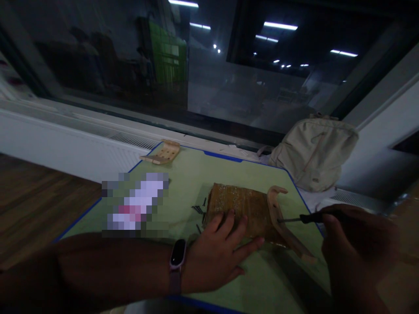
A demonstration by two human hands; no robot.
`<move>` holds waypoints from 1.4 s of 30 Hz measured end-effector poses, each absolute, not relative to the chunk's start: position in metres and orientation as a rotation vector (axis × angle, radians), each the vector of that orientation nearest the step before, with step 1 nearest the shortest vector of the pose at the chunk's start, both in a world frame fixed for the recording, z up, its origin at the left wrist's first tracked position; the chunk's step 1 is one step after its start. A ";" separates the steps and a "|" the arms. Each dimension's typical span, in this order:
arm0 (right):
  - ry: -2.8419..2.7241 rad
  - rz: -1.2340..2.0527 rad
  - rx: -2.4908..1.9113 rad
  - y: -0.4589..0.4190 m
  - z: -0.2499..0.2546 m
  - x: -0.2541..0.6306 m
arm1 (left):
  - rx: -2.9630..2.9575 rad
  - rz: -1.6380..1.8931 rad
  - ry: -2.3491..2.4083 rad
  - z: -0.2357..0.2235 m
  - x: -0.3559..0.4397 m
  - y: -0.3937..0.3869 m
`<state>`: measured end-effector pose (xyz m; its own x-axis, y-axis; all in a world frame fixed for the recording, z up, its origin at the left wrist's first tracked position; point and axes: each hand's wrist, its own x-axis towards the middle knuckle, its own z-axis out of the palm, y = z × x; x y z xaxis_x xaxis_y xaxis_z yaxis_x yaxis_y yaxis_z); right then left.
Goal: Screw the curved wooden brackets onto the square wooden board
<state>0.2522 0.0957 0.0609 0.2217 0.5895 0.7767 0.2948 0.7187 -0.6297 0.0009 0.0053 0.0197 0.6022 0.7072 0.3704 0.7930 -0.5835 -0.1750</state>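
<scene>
My left hand (pixel 219 250) lies with fingers spread on a brown block (pixel 242 196) with a glossy, tape-like covering. Against the block's right end stands a curved wooden piece (pixel 284 233) with upturned ends and a hole. In my right hand (pixel 355 257) is a screwdriver (pixel 310 217) with a black handle. Its shaft points left and its tip meets the wooden piece near the middle. Several dark screws (pixel 197 209) lie on the table at the block's left edge, some beside my left fingers. Whether a screw sits under the tip is too small to tell.
A second curved wooden piece (pixel 163 152) with several holes rests at the table's far left corner. A blurred-out flat object (pixel 137 203) lies on the left of the green table (pixel 186 174). A beige backpack (pixel 322 150) leans by the window at the right, and a white radiator (pixel 65 139) runs along the left.
</scene>
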 end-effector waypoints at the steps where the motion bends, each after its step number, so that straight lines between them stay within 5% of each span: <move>1: -1.374 0.218 -0.771 0.096 0.062 0.252 | -2.511 -0.377 -1.219 0.020 0.001 0.005; 8: -1.399 0.511 -0.777 0.087 0.066 0.238 | -2.518 -0.398 -1.218 0.020 0.002 0.005; 16: -1.615 0.136 -0.783 0.107 0.057 0.265 | -2.533 -0.354 -1.231 0.020 0.002 0.005; 28: -1.621 0.450 -0.820 0.096 0.058 0.259 | -2.507 -0.381 -1.248 0.019 0.003 0.005; 37: -1.521 0.053 -0.827 0.114 0.058 0.265 | -2.546 -0.337 -1.254 0.018 0.002 0.005; 42: -1.626 0.217 -0.766 0.108 0.057 0.260 | -2.510 -0.318 -1.261 0.012 0.001 0.005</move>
